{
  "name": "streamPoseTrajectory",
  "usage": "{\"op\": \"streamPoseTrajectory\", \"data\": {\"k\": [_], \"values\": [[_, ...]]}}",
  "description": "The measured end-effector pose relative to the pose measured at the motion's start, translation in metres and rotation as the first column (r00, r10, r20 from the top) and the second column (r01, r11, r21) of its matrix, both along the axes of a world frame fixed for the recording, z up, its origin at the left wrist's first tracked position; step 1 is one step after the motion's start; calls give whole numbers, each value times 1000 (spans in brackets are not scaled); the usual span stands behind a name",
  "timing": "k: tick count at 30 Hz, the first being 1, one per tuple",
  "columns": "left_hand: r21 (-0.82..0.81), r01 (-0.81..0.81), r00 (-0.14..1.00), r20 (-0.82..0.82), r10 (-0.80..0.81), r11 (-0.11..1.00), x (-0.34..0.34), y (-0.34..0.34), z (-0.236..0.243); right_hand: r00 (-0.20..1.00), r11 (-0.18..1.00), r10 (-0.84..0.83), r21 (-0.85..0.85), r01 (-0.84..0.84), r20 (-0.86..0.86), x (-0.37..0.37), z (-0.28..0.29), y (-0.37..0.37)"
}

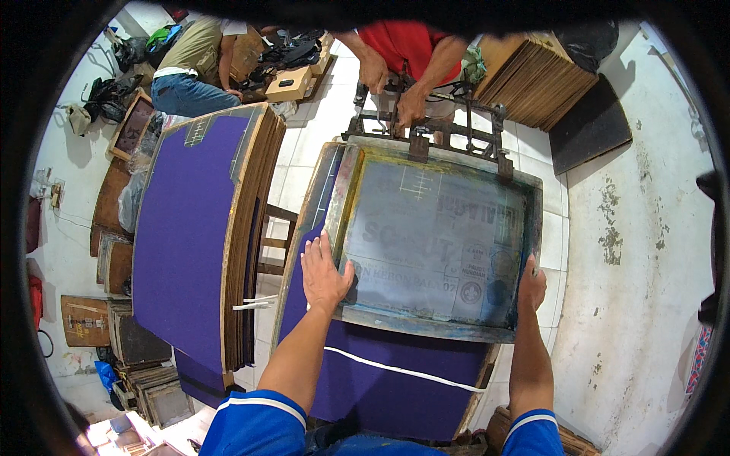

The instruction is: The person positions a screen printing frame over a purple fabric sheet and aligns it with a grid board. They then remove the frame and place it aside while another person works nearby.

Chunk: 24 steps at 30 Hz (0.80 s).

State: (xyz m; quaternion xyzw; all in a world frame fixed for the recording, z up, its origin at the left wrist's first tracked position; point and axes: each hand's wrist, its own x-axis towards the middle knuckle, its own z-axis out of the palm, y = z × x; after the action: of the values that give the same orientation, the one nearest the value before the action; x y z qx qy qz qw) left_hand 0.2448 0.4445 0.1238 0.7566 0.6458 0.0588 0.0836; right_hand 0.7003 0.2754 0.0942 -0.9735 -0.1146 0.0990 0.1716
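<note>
A screen printing frame (426,243) with faded markings on its mesh hangs from a metal clamp rig (462,131) over a purple board (380,387) crossed by a white strap. My left hand (325,277) has its fingers spread at the frame's left edge, touching there where purple cloth shows. My right hand (532,283) has its fingers wrapped round the frame's right edge. A co-worker in red has both hands (411,102) on the clamp rig at the far side.
A thick stack of purple-covered boards (182,235) stands left. Another person (190,61) crouches at upper left near black items. More boards (536,80) and a dark panel (589,129) are at upper right beside the stained white wall (639,289). Worn boards (141,342) lie lower left.
</note>
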Motion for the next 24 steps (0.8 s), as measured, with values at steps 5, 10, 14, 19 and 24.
{"op": "streamPoseTrajectory", "data": {"k": [5,10,14,19,24], "values": [[-16,-6,1000,-13,6,1000,1,0,1,1000,1000,-1,-18,1,-7,1,1,1],[-16,-8,1000,-12,8,1000,1,0,1,1000,1000,3,-19,-3,1,0,1,1],[-17,-9,1000,-16,9,1000,1,0,0,999,1000,10,-23,-9,31,-1,0,2],[-11,-11,1000,-10,11,1000,2,0,0,1000,998,9,-63,-8,7,0,0,5],[4,-6,1000,-1,6,1000,2,-1,-1,997,997,25,-73,-20,73,-4,0,6]]}}
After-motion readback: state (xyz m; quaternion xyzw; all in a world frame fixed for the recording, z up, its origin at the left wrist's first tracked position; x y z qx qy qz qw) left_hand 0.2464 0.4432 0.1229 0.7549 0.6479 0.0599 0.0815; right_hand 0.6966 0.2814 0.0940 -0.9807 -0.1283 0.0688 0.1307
